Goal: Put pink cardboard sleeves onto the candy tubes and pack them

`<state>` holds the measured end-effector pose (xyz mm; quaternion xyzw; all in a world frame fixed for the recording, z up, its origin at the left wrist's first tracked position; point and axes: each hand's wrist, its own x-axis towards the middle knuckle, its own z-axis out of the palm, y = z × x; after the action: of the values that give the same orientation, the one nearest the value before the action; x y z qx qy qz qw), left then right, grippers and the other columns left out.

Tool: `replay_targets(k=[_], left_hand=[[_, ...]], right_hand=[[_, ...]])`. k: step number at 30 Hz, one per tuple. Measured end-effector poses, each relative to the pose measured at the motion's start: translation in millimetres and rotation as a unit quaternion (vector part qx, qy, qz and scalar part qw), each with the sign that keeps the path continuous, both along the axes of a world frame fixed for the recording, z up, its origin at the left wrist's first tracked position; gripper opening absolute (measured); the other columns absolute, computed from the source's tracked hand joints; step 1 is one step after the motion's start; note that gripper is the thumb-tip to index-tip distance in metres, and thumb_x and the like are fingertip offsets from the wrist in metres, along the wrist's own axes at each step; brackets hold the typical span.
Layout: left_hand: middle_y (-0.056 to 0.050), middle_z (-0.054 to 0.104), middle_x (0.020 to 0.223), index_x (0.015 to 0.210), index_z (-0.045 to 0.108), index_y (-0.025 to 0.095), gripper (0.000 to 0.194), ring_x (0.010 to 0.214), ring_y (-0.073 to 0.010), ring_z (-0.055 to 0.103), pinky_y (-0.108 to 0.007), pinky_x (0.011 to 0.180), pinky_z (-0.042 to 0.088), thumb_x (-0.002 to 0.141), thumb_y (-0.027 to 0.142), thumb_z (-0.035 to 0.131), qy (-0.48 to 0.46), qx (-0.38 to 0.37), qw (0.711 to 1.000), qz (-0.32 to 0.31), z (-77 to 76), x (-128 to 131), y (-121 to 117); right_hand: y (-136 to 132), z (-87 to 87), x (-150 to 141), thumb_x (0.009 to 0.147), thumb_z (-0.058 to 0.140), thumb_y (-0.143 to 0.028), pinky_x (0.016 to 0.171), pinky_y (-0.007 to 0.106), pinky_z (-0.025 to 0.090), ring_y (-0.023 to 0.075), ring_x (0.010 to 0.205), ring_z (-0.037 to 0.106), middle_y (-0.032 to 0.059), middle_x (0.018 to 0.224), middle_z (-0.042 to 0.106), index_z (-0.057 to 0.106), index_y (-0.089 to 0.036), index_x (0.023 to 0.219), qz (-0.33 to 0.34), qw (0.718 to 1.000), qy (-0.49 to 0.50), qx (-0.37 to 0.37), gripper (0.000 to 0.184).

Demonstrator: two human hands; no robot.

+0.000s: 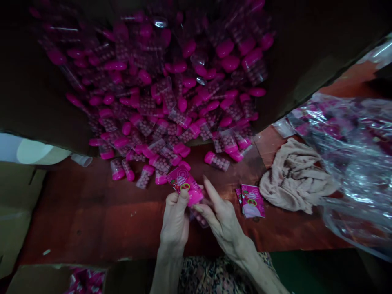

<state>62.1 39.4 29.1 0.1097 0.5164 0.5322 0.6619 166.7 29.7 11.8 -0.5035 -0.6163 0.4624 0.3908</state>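
Note:
Close together over the near part of the table are my two hands. Between thumb and fingers, my left hand pinches a pink printed label sleeve with a swirl pattern. My right hand is closed on a small clear candy bottle filled with round balls, its index finger stretched out. The bottle is partly hidden by my fingers, and its pink cap touches the label. Just beyond my hands lies a loose candy bottle. Right of my right hand is a small stack of flat pink labels.
A big heap of pink-capped candy bottles spills from a dark carton onto the reddish table. At right lie a crumpled cloth and clear plastic bags. A box holding pink packed items stands at lower left.

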Motion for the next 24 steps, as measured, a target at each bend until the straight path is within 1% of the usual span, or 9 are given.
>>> replay_targets(k=[2,3,5,7,9,13,16,21,24], left_hand=[[-0.001,0.056,0.044,0.057,0.066,0.013,0.031,0.041,-0.0114,0.05,-0.023,0.041,0.04,0.055,0.043,0.077,0.0,0.0,1.0,-0.003,-2.8,1.3,-2.4],[0.0,0.056,0.045,0.056,0.065,0.013,0.029,0.04,-0.01,0.049,-0.022,0.041,0.039,0.055,0.039,0.078,0.004,-0.001,1.0,0.0,-3.5,1.4,-2.8],[0.001,0.056,0.046,0.053,0.065,0.013,0.024,0.04,-0.0071,0.046,-0.019,0.041,0.037,0.055,0.033,0.079,0.012,-0.008,1.0,0.012,-3.6,1.0,-2.6],[0.001,0.058,0.048,0.052,0.065,0.013,0.021,0.042,-0.0055,0.046,-0.018,0.044,0.038,0.053,0.029,0.08,0.011,-0.015,1.0,0.016,-2.0,0.4,-1.6],[0.001,0.059,0.05,0.054,0.066,0.012,0.019,0.044,-0.0054,0.046,-0.018,0.047,0.039,0.053,0.026,0.08,0.001,-0.021,1.0,-0.002,0.2,0.5,-1.0],[0.001,0.057,0.046,0.057,0.068,0.014,0.018,0.042,-0.0074,0.047,-0.02,0.048,0.041,0.06,0.03,0.076,-0.009,-0.004,1.0,-0.027,2.1,3.8,-3.1],[-0.002,0.06,0.049,0.064,0.07,0.014,0.02,0.044,-0.0105,0.051,-0.023,0.05,0.042,0.063,0.034,0.074,-0.013,0.011,1.0,-0.024,0.5,7.3,-6.3],[-0.001,0.063,0.059,0.071,0.071,0.014,0.025,0.049,-0.008,0.048,-0.021,0.053,0.042,0.066,0.038,0.072,0.002,0.0,0.999,0.051,-0.4,16.9,-14.3],[0.002,0.056,0.051,0.066,0.069,0.014,0.025,0.046,-0.0057,0.043,-0.017,0.047,0.037,0.064,0.039,0.073,0.023,-0.021,0.996,0.086,0.2,24.1,-20.6]], right_hand=[[0.4,0.8,0.3,0.093,0.036,-0.039,0.039,0.018,0.045,0.0104,0.042,0.054,-0.0009,0.056,0.06,0.027,-0.006,0.14,-0.004,1.0,0.021,-0.014,0.058],[0.6,2.2,0.2,0.094,0.035,-0.04,0.038,0.018,0.044,0.0104,0.041,0.054,-0.0011,0.054,0.059,0.028,-0.005,0.139,-0.008,1.0,0.002,-0.006,0.058],[0.8,6.1,-0.2,0.094,0.032,-0.043,0.037,0.019,0.042,0.011,0.037,0.051,-0.0007,0.048,0.056,0.034,0.0,0.136,-0.019,0.996,-0.081,0.04,0.06],[0.7,9.9,-0.2,0.094,0.028,-0.046,0.037,0.02,0.04,0.0118,0.035,0.049,0.0007,0.042,0.054,0.04,0.005,0.131,-0.028,0.981,-0.168,0.095,0.064],[0.5,12.0,0.3,0.094,0.027,-0.048,0.037,0.021,0.04,0.0124,0.034,0.049,0.0021,0.042,0.055,0.043,0.006,0.129,-0.029,0.972,-0.2,0.118,0.067],[0.5,11.0,2.3,0.095,0.025,-0.045,0.037,0.02,0.042,0.0129,0.037,0.052,0.0018,0.045,0.057,0.035,0.005,0.134,-0.018,0.989,-0.135,0.065,0.065],[1.5,9.6,1.2,0.094,0.03,-0.042,0.038,0.021,0.043,0.0132,0.038,0.053,0.0021,0.049,0.059,0.037,0.004,0.133,-0.045,0.994,-0.094,0.034,0.061],[0.8,10.9,-6.6,0.091,0.038,-0.037,0.039,0.018,0.046,0.0111,0.042,0.057,0.004,0.062,0.066,0.041,0.0,0.132,-0.093,0.994,0.013,-0.051,0.054],[-3.0,11.2,-10.2,0.091,0.04,-0.036,0.036,0.017,0.043,0.0105,0.038,0.055,0.0003,0.053,0.063,0.047,-0.003,0.128,-0.121,0.99,0.011,-0.069,0.051]])
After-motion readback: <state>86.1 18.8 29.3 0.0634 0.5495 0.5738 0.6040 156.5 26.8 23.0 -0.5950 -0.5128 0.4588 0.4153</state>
